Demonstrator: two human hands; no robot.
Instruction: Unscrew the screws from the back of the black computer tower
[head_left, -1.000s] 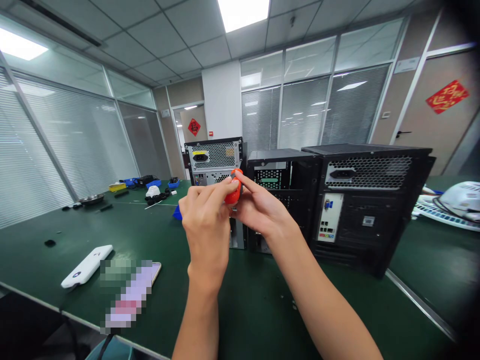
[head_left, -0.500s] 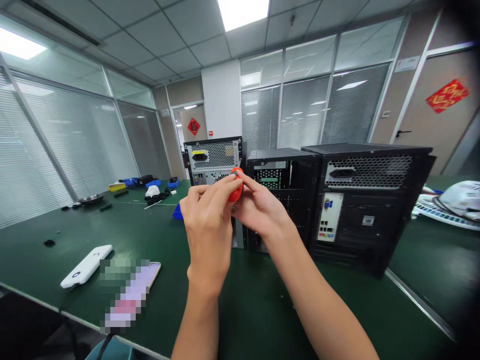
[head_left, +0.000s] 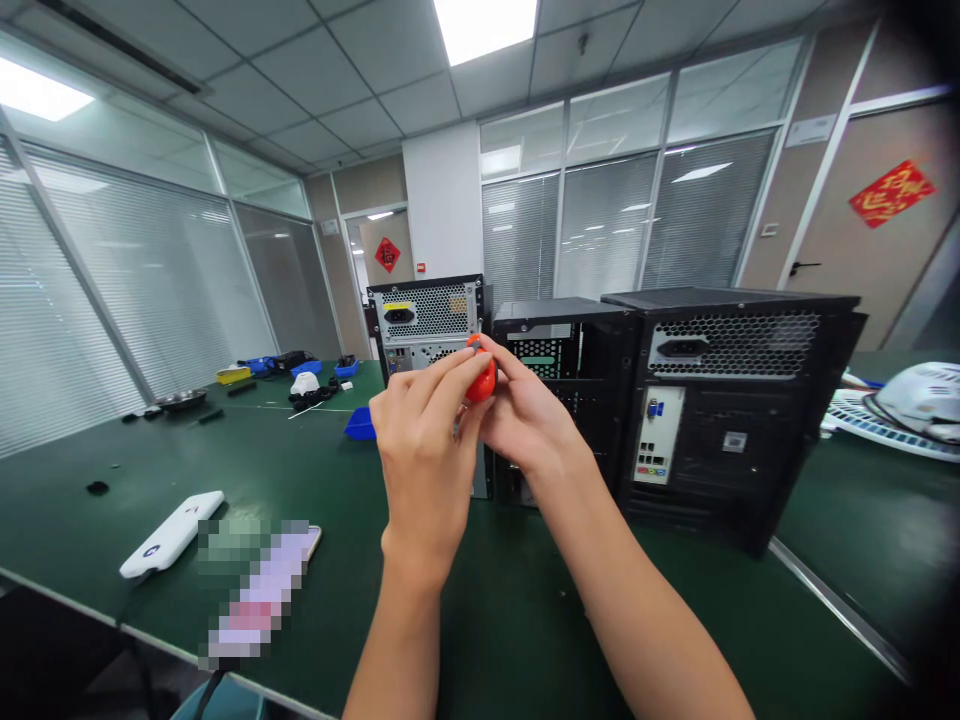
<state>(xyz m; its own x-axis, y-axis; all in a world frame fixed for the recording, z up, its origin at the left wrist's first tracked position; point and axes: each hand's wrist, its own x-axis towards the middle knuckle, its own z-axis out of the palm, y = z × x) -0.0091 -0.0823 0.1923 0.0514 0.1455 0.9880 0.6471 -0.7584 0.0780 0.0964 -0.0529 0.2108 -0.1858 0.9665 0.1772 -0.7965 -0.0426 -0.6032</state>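
Both hands meet in front of the silver-backed computer case [head_left: 431, 298]. My left hand [head_left: 426, 425] is closed, its fingers curled over a red screwdriver [head_left: 484, 384], of which just the rounded red and dark grey handle shows. From the other side my right hand [head_left: 531, 425] wraps the same handle with thumb and fingers. The screwdriver's tip is hidden, so I cannot tell whether it touches the case. To the right stand a narrow black case [head_left: 611, 375] and a wider black case [head_left: 739, 440] with a pale port plate.
A blue tray [head_left: 360, 425] is just left of my hands. A white power bank [head_left: 172, 533] and a blurred phone [head_left: 274, 585] lie at the near left. Farther back are a metal bowl [head_left: 180, 400] and small parts. A white fan-like housing [head_left: 926, 400] sits at right.
My left hand has shifted slightly right and its grip has changed a little. The red handle has turned and moved slightly right, showing more of its side. The cases have not moved.
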